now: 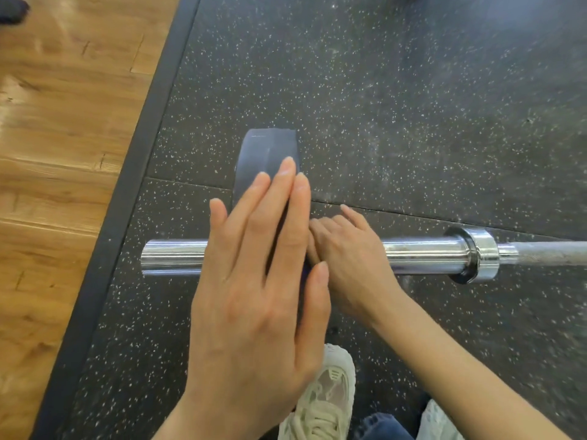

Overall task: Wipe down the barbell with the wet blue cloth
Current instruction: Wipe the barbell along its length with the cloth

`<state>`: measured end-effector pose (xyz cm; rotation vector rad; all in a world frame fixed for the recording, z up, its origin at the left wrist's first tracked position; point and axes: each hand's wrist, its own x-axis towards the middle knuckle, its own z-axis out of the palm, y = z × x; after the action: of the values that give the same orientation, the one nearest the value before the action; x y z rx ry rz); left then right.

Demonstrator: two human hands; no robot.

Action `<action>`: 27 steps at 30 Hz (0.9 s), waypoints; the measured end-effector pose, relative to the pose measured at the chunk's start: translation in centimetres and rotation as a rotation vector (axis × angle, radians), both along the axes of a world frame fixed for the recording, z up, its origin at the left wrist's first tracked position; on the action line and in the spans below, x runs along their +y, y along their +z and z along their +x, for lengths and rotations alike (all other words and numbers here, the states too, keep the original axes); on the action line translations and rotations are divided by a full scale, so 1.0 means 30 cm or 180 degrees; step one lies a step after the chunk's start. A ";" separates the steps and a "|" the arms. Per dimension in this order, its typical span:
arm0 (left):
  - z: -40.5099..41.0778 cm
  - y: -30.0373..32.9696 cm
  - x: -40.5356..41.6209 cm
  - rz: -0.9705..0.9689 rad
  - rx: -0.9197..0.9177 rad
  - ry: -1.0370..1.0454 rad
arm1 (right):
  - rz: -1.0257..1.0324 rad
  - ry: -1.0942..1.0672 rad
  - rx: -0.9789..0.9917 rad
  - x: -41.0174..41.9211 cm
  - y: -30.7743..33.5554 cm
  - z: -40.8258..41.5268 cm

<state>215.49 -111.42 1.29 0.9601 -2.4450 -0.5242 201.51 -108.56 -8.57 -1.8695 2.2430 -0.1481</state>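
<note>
The chrome barbell [425, 252] lies across the speckled rubber floor, its sleeve end at the left. A dark grey weight plate [266, 150] sits upright on the sleeve. My left hand [254, 281] rests flat on the plate's rim with straight fingers. Just right of the plate, my right hand [352, 258] curls over the sleeve. Only a dark sliver of the blue cloth [304, 270] shows at its fingers; the rest is hidden under the hand.
The sleeve's collar [479, 252] and knurled shaft [552, 254] run off to the right. My pale shoes [324, 398] stand just below the bar. A black mat border [127, 185] separates the rubber floor from wooden flooring [63, 154] on the left.
</note>
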 end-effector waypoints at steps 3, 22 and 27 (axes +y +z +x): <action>-0.008 0.002 -0.004 0.0035 0.0008 0.0051 | -0.0672 -0.0518 0.0147 0.062 -0.037 0.015; -0.102 0.042 -0.181 -0.0030 -0.0139 0.0012 | -0.1470 -0.0855 0.0343 -0.009 -0.104 -0.065; -0.113 -0.031 -0.135 -0.0644 -0.0336 0.0047 | -0.1760 -0.0390 0.0249 -0.070 -0.139 -0.061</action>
<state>212.10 -115.48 0.38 0.9414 -2.5236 -0.2202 199.67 -110.65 -12.74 -2.0015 2.5573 -0.8014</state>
